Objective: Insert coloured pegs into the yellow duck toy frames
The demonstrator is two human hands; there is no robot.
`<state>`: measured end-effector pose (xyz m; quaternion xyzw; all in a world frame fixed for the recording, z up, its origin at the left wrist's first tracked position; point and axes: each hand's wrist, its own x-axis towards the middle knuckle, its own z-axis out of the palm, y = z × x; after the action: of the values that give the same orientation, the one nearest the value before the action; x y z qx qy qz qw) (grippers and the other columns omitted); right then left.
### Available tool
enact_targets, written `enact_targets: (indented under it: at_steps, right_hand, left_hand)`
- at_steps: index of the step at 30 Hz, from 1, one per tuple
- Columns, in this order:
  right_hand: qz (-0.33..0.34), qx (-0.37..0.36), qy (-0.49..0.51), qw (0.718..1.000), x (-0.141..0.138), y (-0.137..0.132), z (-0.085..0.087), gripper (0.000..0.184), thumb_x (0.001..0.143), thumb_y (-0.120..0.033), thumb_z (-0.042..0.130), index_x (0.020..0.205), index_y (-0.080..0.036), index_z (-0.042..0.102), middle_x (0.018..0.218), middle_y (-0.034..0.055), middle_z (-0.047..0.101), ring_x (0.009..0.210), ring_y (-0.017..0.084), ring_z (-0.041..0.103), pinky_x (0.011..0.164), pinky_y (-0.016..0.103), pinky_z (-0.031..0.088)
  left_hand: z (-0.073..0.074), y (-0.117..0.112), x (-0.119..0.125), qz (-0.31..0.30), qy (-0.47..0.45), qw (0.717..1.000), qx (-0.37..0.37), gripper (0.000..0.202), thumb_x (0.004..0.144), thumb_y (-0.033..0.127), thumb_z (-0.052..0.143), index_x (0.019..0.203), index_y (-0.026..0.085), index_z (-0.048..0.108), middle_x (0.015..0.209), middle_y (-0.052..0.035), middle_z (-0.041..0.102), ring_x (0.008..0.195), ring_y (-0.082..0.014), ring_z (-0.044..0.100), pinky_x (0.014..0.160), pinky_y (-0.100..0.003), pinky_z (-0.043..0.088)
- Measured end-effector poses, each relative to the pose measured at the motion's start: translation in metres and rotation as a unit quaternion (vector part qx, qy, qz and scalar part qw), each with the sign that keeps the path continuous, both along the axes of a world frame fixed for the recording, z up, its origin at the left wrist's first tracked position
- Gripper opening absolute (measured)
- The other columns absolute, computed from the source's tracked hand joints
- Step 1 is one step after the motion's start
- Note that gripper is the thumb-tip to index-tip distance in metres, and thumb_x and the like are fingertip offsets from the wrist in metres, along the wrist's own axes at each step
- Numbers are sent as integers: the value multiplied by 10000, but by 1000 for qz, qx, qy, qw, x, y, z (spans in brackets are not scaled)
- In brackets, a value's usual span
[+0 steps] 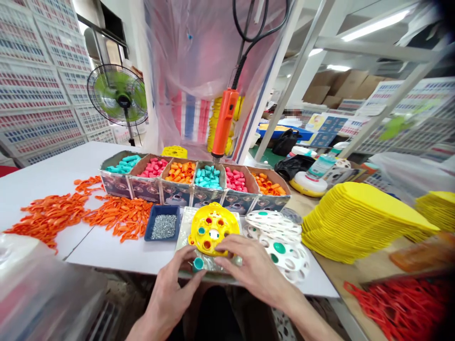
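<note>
A round yellow plastic disc (pixel 199 220) with several holes lies on a clear-wrapped board at the table's front. Orange, pink and teal pieces sit in its holes. My left hand (pixel 172 282) is curled at the board's front left, with a small teal plastic cup (pixel 198 264) between thumb and forefinger. My right hand (pixel 250 260) closes on the disc's near right rim, fingers on top and thumb by the front edge. The orange electric screwdriver (pixel 223 125) hangs tip down above the bins, apart from both hands.
Behind the disc stands a row of cardboard bins (pixel 177 199) with teal, pink and orange pieces. Left lie a blue tray (pixel 147 229) of screws and piles of orange parts (pixel 121 215). White perforated discs (pixel 291 251), stacked yellow parts (pixel 341 222) and red parts (pixel 405 303) are right.
</note>
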<state>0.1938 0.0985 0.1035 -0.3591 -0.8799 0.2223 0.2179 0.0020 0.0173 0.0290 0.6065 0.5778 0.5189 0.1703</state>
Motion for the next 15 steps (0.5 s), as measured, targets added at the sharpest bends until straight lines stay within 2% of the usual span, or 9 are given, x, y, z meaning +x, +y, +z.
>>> enact_targets:
  at_steps: [3,5,7,9,12,15]
  right_hand:
    - [-42,-92,90,991,-12,-25,-11,245,789,-414,735,991,-280,704,844,-2,744,724,189,676,662,295,522]
    - [-83,-99,111,985,-19,-38,-21,193,746,-379,770,879,-255,703,752,-1,725,666,198,663,616,301,516]
    - [-109,-99,121,982,-20,-45,-29,97,765,-320,747,798,-248,691,690,-5,703,619,194,647,580,301,507]
    - [-111,-92,139,980,-15,-44,-31,43,810,-288,701,839,-257,700,732,0,717,642,194,655,596,303,522]
    - [-124,0,144,982,2,-25,-26,182,881,-312,631,1044,-269,698,976,50,739,891,238,669,800,369,547]
    - [-133,109,62,983,16,5,-18,252,914,-284,575,1140,-245,677,1097,89,702,1037,286,599,926,467,493]
  left_hand:
    - [0,-3,3,5,37,999,34,396,797,214,677,1173,260,563,963,-18,773,862,-200,747,770,-325,639]
    - [0,-5,7,0,63,997,53,372,792,184,654,1144,275,576,955,-12,772,851,-202,751,764,-319,641]
    - [0,-6,12,-15,78,994,72,349,802,158,615,1124,287,579,941,-12,768,834,-196,752,738,-299,643]
    - [0,-6,18,-17,79,993,87,343,819,172,608,1139,288,566,939,-18,763,826,-194,752,721,-293,645]
    - [-2,-3,23,12,86,992,92,444,802,276,683,1217,265,525,1044,-64,743,910,-233,742,787,-356,643]
    - [-4,-3,21,27,108,990,89,502,793,299,695,1256,253,508,1144,-103,706,1032,-269,706,886,-411,611]
